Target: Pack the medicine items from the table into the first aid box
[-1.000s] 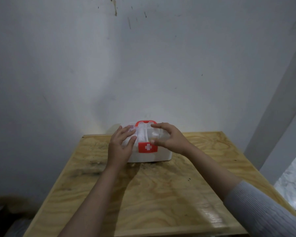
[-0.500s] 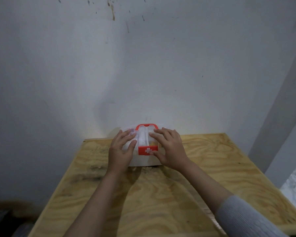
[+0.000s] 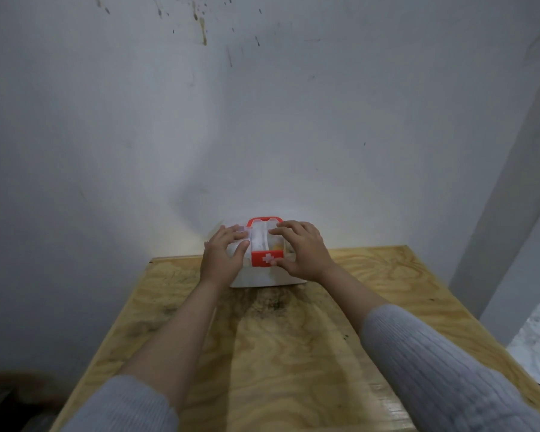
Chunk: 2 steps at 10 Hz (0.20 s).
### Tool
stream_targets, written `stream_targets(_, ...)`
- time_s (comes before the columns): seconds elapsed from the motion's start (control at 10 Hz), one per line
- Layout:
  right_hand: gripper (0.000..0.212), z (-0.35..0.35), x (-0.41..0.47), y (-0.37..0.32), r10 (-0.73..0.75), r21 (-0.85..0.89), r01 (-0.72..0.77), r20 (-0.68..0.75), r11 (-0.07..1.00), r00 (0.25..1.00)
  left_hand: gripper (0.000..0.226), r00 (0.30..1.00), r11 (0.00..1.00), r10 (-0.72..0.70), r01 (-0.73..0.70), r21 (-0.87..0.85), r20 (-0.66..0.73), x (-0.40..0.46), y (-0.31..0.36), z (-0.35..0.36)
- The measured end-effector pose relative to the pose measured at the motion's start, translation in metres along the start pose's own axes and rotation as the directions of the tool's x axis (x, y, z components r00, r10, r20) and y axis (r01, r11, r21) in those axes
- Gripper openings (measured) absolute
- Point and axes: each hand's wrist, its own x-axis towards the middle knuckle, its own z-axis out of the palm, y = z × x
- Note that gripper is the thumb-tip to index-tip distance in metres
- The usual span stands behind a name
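Head view: the first aid box [image 3: 264,277], white with a red handle and red cross latch, sits at the far edge of the plywood table [image 3: 293,353] against the wall [image 3: 262,120]. The left hand [image 3: 222,257] and right hand [image 3: 303,251] lie flat on its lid with fingers spread, gripping nothing. The hands hide the box's sides, and its contents are unclear.

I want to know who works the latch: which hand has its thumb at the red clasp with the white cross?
The right hand: its thumb tip meets the red clasp on the first aid box; the left hand lies on the lid beside it.
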Motion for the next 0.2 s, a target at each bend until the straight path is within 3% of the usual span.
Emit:
stream_targets(0.1, 0.066, -0.005, 0.002, -0.004, 0.002, -0.031, 0.0, 0.058, 1.0, 0.998, 0.024, 0.999, 0.99, -0.029, 0.024, 0.137, 0.034, -0.001, 0.011, -0.005)
stream_targets(0.2, 0.071, -0.015, -0.003, -0.014, 0.082, 0.03, -0.085, 0.077, 0.996, 0.994, 0.046, 0.991, 0.89, -0.029, -0.033, 0.455, 0.128, -0.007, 0.026, -0.008)
